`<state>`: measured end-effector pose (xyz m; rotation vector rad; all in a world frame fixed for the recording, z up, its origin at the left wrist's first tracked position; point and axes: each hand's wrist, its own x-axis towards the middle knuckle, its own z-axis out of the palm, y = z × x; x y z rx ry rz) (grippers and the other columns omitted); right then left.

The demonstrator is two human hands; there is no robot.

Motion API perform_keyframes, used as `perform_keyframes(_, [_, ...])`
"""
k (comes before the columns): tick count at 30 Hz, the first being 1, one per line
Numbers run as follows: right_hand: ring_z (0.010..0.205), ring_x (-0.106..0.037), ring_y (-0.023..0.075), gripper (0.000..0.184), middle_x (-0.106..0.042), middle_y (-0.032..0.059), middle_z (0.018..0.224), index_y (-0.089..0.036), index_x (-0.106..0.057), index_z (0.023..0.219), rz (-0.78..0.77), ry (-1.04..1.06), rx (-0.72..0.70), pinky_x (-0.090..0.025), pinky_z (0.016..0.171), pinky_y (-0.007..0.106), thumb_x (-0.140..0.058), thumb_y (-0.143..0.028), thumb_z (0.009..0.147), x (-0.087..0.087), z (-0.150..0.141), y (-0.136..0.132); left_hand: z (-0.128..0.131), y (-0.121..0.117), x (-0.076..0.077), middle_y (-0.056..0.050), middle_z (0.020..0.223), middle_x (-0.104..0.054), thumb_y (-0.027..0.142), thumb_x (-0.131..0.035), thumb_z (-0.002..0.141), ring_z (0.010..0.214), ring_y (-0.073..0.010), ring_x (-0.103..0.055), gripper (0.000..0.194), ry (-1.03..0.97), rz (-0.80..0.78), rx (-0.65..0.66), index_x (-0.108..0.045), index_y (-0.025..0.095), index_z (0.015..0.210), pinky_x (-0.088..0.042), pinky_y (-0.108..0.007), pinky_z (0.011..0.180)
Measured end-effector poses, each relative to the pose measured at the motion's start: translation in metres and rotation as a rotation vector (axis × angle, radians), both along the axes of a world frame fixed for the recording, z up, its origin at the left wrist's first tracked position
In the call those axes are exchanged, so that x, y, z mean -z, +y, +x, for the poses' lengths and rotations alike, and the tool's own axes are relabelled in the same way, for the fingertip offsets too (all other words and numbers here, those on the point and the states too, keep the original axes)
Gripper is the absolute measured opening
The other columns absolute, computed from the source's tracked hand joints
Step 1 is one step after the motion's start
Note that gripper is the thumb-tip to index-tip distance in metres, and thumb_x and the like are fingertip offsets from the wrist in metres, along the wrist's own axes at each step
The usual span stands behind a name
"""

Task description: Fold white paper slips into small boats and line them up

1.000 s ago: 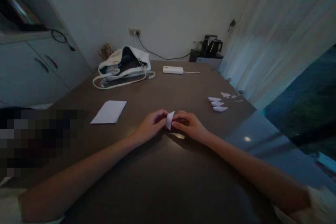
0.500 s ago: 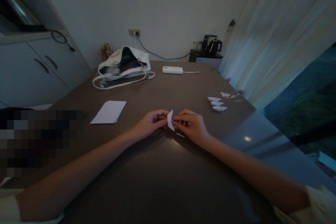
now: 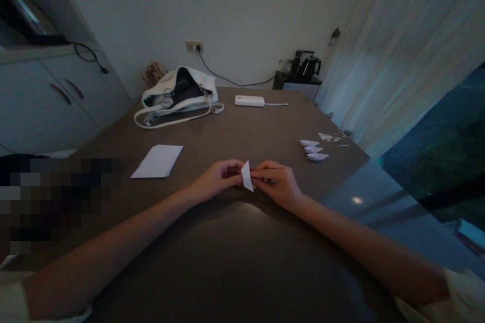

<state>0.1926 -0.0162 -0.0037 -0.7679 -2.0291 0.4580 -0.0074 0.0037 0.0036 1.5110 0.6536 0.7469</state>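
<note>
A small folded white paper boat (image 3: 247, 176) is held on end between both hands, above the middle of the table. My left hand (image 3: 223, 174) pinches its left side with thumb and fingers. From the other side my right hand (image 3: 278, 180) grips it with the fingertips pressed together. Three folded paper boats (image 3: 313, 150) lie in a row on the table to the right, beyond my right hand. To the left of my left hand rests a stack of white paper sheets (image 3: 157, 161).
A white bag (image 3: 178, 93) with a strap lies at the back left of the table (image 3: 227, 262). Behind my hands is a white power bank (image 3: 249, 101) with a short cable. Torn paper scraps (image 3: 331, 137) lie near the right edge, by the curtain (image 3: 379, 60).
The paper boat between my fingers has tilted slightly and dropped a little. My hands have barely shifted, and the things on the table lie as before.
</note>
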Motion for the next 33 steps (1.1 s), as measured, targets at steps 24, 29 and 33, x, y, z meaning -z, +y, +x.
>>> perform_keyframes(24, [0.063, -0.058, 0.0119, 0.008, -0.066, 0.004, 0.078, -0.02, -0.075, 0.083, -0.072, 0.036, -0.009, -0.045, 0.053, 0.022, -0.067, -0.021, 0.079, 0.0004, -0.0021, -0.0012, -0.002, 0.0025, 0.0052, -0.003, 0.087, -0.07, 0.023, -0.071, 0.074, 0.081, -0.0152, -0.066, 0.02, 0.025, 0.043, -0.005, -0.064, 0.014, 0.092, -0.049, -0.029, 0.079])
perform_keyframes(29, [0.061, -0.057, 0.0127, 0.006, -0.066, 0.0037, 0.072, -0.019, -0.074, 0.078, -0.028, 0.07, 0.085, -0.043, 0.052, 0.023, -0.069, -0.022, 0.078, 0.0002, -0.0036, -0.0025, 0.0017, -0.0005, 0.0021, -0.002, 0.077, -0.069, 0.021, -0.069, 0.075, 0.071, -0.0129, -0.065, 0.014, 0.062, 0.047, -0.053, -0.065, 0.013, 0.086, -0.049, -0.025, 0.07])
perform_keyframes(33, [0.058, -0.054, 0.0109, 0.005, -0.065, 0.0027, 0.071, -0.017, -0.073, 0.077, -0.077, 0.079, 0.125, -0.041, 0.051, 0.022, -0.071, -0.021, 0.076, -0.0012, -0.0042, -0.0021, 0.0031, -0.0034, -0.0004, 0.0, 0.07, -0.067, 0.022, -0.068, 0.076, 0.064, -0.0113, -0.063, 0.009, 0.065, 0.038, -0.12, -0.064, 0.013, 0.079, -0.048, -0.023, 0.064])
